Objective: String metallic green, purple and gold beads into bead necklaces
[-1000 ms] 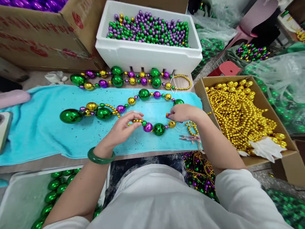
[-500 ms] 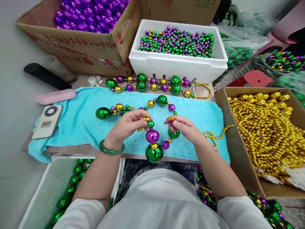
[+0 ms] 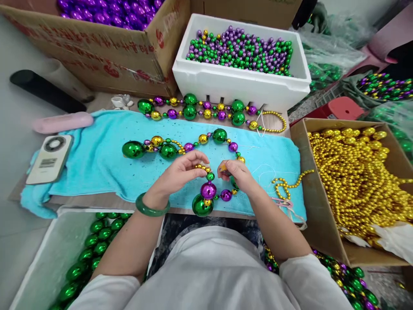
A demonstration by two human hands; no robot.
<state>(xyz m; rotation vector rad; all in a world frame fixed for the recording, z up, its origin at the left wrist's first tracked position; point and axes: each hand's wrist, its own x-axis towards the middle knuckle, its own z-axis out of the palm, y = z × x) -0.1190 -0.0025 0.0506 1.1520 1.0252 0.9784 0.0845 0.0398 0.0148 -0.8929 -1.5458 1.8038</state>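
Note:
My left hand [image 3: 187, 172] pinches a short run of small gold beads [image 3: 203, 168] at one end of a bead necklace. From it hang a green bead [image 3: 210, 176], a purple bead [image 3: 208, 190] and a big green bead [image 3: 202, 205]. The rest of the necklace loops over the blue towel [image 3: 106, 172], behind both hands. Close by on the right, my right hand [image 3: 237, 174] is closed on a small orange thing [image 3: 223, 168], mostly hidden by the fingers, so its kind is unclear. A finished-looking double strand of beads [image 3: 189, 113] lies along the towel's far edge.
A white foam box [image 3: 238, 79] of small beads and a carton [image 3: 129, 64] of purple beads stand behind. On the right is a carton [image 3: 318, 215] of gold strands. A loose gold strand [image 3: 293, 183], a white phone-like device [image 3: 50, 159] and a pink case [image 3: 63, 123] lie nearby.
My right hand has turned and come nearer to the left hand, with the orange thing still in it. The hanging beads have swung slightly. The whole view has shifted a little.

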